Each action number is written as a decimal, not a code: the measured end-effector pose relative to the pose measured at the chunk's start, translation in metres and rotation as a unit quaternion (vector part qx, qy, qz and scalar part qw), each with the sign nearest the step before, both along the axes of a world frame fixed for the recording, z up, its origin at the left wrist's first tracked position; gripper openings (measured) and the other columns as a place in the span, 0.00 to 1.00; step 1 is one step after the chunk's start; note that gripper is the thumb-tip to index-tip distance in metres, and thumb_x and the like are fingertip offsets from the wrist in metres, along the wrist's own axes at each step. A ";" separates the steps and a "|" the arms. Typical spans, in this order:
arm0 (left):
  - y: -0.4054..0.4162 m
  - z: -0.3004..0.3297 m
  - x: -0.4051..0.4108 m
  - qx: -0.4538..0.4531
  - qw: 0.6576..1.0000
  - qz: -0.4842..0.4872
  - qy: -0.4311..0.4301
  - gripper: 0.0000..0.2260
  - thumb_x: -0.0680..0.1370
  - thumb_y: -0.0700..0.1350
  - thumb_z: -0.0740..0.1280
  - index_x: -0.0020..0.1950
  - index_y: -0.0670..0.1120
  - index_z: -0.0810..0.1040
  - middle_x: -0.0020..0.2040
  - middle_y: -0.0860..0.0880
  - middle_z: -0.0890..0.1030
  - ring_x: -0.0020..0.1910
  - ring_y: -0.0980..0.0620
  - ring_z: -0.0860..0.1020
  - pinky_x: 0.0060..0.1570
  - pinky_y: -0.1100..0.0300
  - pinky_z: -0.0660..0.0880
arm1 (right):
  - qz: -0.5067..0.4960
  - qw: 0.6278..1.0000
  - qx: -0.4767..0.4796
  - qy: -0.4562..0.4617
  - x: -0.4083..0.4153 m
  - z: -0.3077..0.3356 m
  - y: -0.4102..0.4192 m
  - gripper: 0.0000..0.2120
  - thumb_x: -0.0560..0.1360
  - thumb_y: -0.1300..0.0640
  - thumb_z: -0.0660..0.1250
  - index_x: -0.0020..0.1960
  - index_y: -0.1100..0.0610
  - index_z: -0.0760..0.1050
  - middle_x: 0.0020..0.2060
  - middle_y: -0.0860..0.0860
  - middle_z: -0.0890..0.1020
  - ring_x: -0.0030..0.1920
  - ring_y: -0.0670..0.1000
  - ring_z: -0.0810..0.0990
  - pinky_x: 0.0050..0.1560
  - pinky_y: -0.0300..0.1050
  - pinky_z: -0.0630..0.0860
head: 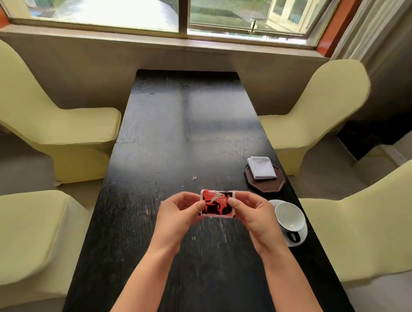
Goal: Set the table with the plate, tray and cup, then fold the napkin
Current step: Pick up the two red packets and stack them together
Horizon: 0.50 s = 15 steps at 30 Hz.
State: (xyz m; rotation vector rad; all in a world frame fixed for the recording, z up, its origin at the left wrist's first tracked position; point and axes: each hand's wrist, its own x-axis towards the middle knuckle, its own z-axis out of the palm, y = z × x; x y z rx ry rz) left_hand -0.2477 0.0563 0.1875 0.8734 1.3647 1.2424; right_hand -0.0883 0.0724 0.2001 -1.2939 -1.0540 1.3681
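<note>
Room: a big window (pixel 182 12) is at the far end, with a long black table (pixel 169 122) running up to it.
Chairs: four chairs in pale yellow covers, two on each side of the table; one is at the far left (pixel 49 127).
Left hand: the left hand (pixel 177 213) is held up over the middle of the table. Its thumb and fingers pinch the left edge of a small packet.
Right hand: the right hand (pixel 252 215) pinches the right edge of the same packet. Its fingers are curled round that side.
Packet: the packet (pixel 216 204) is red, black and white, with a picture of a cup on it. It sits between the two hands, above the table and not touching it. I cannot tell if it is the napkin.
Cup: a white cup (pixel 289 217) with a black handle sits on a white plate (pixel 299 240) near the right edge of the table. It is just to the right of the right hand and no hand touches it.
Tray: a dark brown tray (pixel 267 183) with many sides lies past the cup, near the same edge of the table.
Cloth: a folded white cloth (pixel 262 167) lies on the tray, away from both hands.
Crumb: a tiny bit of something (pixel 194 178) lies on the table just past the packet.
</note>
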 end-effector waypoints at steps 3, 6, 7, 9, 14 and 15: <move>-0.002 0.002 0.018 0.009 1.000 0.008 -0.016 0.08 0.72 0.37 0.71 0.35 0.49 0.82 0.32 0.51 0.84 0.34 0.57 0.82 0.32 0.66 0.77 | 0.010 0.999 -0.005 0.036 0.021 0.004 -0.006 0.05 0.69 0.65 0.70 0.43 0.56 0.82 0.39 0.54 0.86 0.44 0.52 0.84 0.46 0.43 0.81; -0.007 0.006 0.040 0.017 1.000 0.001 -0.008 0.08 0.72 0.38 0.72 0.35 0.49 0.82 0.32 0.52 0.84 0.34 0.57 0.81 0.33 0.65 0.77 | 0.005 1.000 -0.009 0.025 0.045 0.007 -0.012 0.07 0.70 0.65 0.70 0.42 0.55 0.82 0.38 0.53 0.86 0.43 0.51 0.84 0.46 0.44 0.81; -0.009 0.007 0.049 0.019 1.000 -0.004 -0.001 0.08 0.72 0.38 0.72 0.35 0.49 0.82 0.32 0.52 0.84 0.34 0.57 0.81 0.33 0.64 0.78 | -0.002 1.000 -0.009 0.017 0.054 0.006 -0.013 0.07 0.70 0.66 0.70 0.41 0.55 0.82 0.37 0.53 0.86 0.43 0.52 0.84 0.46 0.45 0.81; -0.012 0.010 0.068 0.021 1.000 -0.008 0.009 0.08 0.71 0.38 0.72 0.34 0.49 0.81 0.31 0.52 0.83 0.34 0.57 0.81 0.35 0.63 0.79 | -0.018 1.000 -0.013 0.006 0.073 0.005 -0.016 0.07 0.70 0.66 0.70 0.41 0.55 0.82 0.37 0.53 0.86 0.43 0.54 0.84 0.46 0.47 0.81; -0.022 0.014 0.133 0.021 1.000 0.005 0.005 0.10 0.71 0.37 0.72 0.31 0.49 0.82 0.30 0.52 0.82 0.31 0.57 0.80 0.33 0.65 0.78 | -0.031 0.999 -0.020 0.021 0.136 0.001 -0.020 0.07 0.70 0.68 0.70 0.39 0.57 0.80 0.32 0.50 0.85 0.36 0.48 0.84 0.34 0.36 0.79; -0.026 0.014 0.150 0.019 1.000 0.011 0.003 0.11 0.71 0.37 0.72 0.31 0.49 0.82 0.29 0.52 0.82 0.30 0.58 0.79 0.32 0.67 0.76 | -0.034 0.999 -0.019 0.016 0.152 0.000 -0.020 0.07 0.70 0.68 0.70 0.39 0.57 0.80 0.31 0.50 0.85 0.35 0.48 0.83 0.33 0.36 0.78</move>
